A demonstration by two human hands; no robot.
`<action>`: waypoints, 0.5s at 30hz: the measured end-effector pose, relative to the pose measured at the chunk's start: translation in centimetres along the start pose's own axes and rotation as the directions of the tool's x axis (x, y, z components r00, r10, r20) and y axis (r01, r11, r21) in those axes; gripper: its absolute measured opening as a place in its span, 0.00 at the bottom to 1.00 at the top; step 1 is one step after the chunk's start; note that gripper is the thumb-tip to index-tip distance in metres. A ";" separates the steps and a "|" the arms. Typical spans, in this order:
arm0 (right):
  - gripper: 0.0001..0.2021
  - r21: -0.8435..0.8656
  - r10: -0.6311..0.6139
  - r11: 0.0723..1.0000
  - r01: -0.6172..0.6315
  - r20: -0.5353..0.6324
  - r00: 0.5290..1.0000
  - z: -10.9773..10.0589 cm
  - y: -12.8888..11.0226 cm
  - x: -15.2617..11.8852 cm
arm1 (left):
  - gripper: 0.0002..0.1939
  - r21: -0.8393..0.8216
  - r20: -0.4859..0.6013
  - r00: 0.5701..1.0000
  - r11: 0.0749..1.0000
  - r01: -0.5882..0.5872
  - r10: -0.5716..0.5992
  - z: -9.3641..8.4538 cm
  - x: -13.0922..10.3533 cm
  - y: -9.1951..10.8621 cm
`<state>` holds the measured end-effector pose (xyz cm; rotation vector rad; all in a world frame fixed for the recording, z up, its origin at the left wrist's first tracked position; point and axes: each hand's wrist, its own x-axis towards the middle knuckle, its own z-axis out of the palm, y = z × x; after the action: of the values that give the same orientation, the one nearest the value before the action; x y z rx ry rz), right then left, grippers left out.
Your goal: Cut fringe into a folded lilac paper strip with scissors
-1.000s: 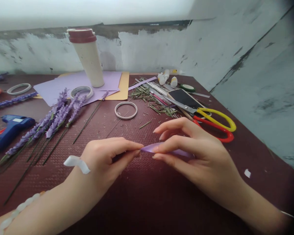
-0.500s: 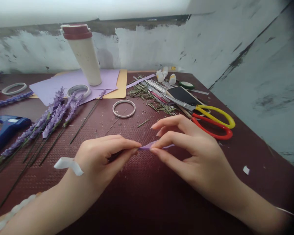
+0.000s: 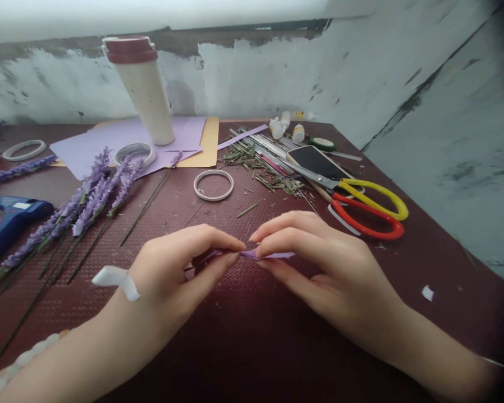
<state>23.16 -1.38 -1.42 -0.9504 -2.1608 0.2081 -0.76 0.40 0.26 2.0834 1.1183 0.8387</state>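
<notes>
Strip (image 3: 249, 254) was pinched in left hand (image 3: 170, 257) and right hand (image 3: 330, 257), grips narrow and near each other, likely to control the short span between; scissors (image 3: 342, 184) lay beyond.

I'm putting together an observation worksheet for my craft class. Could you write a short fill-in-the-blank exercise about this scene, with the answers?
1. The purple strip is pinched by the left hand and the right hand, each using fingers and ____.
2. The scissors have one yellow handle and one ____ handle.
3. The body of the glue gun is mainly coloured ____.

Missing words: thumb; red; blue.
</notes>
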 end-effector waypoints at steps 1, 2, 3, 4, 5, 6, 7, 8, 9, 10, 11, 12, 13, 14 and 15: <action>0.14 -0.022 -0.027 0.999 0.027 -0.017 0.999 0.0 0.0 0.0 | 0.08 -0.047 0.028 0.998 0.998 0.050 -0.049 0.0 0.0 0.1; 0.14 -0.045 -0.050 0.998 0.049 -0.033 0.998 0.0 0.1 0.0 | 0.08 -0.094 0.071 0.992 0.989 0.112 -0.106 0.0 0.0 0.1; 0.14 -0.063 -0.070 0.996 0.067 -0.045 0.997 -0.1 0.1 -0.1 | 0.08 -0.147 0.125 0.981 0.975 0.166 -0.148 0.0 0.1 0.3; 0.14 -0.073 -0.086 0.994 0.082 -0.051 0.995 -0.2 0.2 -0.2 | 0.10 -0.193 0.181 0.965 0.956 0.223 -0.189 0.0 0.1 0.4; 0.14 -0.076 -0.098 0.993 0.094 -0.055 0.994 -0.2 0.2 -0.2 | 0.11 -0.232 0.228 0.948 0.933 0.275 -0.223 -0.1 0.2 0.5; 0.14 -0.073 -0.104 0.992 0.099 -0.057 0.993 -0.3 0.2 -0.3 | 0.12 -0.263 0.264 0.931 0.910 0.322 -0.253 -0.1 0.3 0.7; 0.14 -0.068 -0.104 0.993 0.099 -0.060 0.993 -0.4 0.2 -0.4 | 0.13 -0.284 0.289 0.915 0.887 0.364 -0.283 -0.1 0.3 0.9; 0.14 -0.061 -0.098 0.994 0.094 -0.066 0.993 -0.4 0.2 -0.5 | 0.14 -0.297 0.302 0.900 0.866 0.402 -0.314 -0.1 0.4 1.0; 0.13 -0.052 -0.085 0.995 0.082 -0.073 0.994 -0.4 0.1 -0.6 | 0.15 -0.308 0.306 0.888 0.847 0.432 -0.342 -0.1 0.4 1.1; 0.11 -0.040 -0.067 0.997 0.064 -0.081 0.994 -0.3 0.1 -0.6 | 0.15 -0.324 0.309 0.881 0.831 0.452 -0.359 -0.1 0.4 1.2; 0.10 -0.023 -0.047 0.999 0.045 -0.090 0.995 -0.3 0.0 -0.7 | 0.14 -0.344 0.314 0.874 0.813 0.469 -0.371 0.0 0.4 1.3; 0.09 -0.005 -0.026 1.000 0.026 -0.098 0.995 -0.2 -0.1 -0.8 | 0.14 -0.366 0.324 0.866 0.794 0.486 -0.381 0.1 0.3 1.3; 0.08 0.012 -0.008 1.000 0.009 -0.108 0.994 0.0 -0.2 -0.8 | 0.14 -0.392 0.336 0.857 0.770 0.504 -0.390 0.2 0.3 1.3; 0.08 0.024 0.006 1.000 -0.004 -0.117 0.993 0.1 -0.2 -0.8 | 0.14 -0.421 0.351 0.850 0.744 0.518 -0.393 0.3 0.2 1.3; 0.08 0.031 0.018 0.999 -0.014 -0.128 0.992 0.3 -0.3 -0.9 | 0.14 -0.451 0.366 0.843 0.718 0.531 -0.394 0.5 0.2 1.2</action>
<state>23.20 -2.15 -1.98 -0.9392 -2.0281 0.1819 0.22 -0.10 0.94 1.3025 1.0521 0.5361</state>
